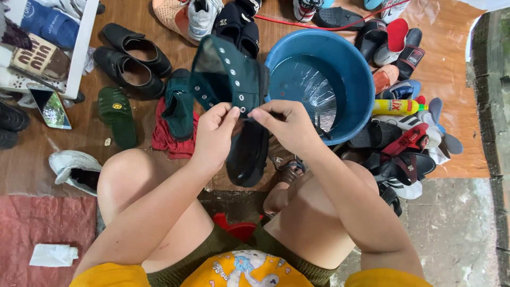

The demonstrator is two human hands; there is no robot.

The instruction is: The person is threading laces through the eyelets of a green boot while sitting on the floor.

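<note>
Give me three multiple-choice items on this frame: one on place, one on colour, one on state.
1. Where is the blue basin relative to the dark green high-top shoe?
A. To its right
B. To its left
C. Under the white shelf

2. What colour is the single slide sandal with a smiley face on it?
A. Red
B. Green
C. White

3. How is the high-top shoe held?
A. Lying untouched on the floor
B. Sunk in the basin
C. Held up by both hands at its eyelet edges

Answers:
1. A: the basin sits right of the shoe, beside the pile of footwear.
2. B: the sandal on the brown floor is translucent green.
3. C: the left hand and the right hand pinch the shoe's upper by the eyelets, sole hanging down.
</note>
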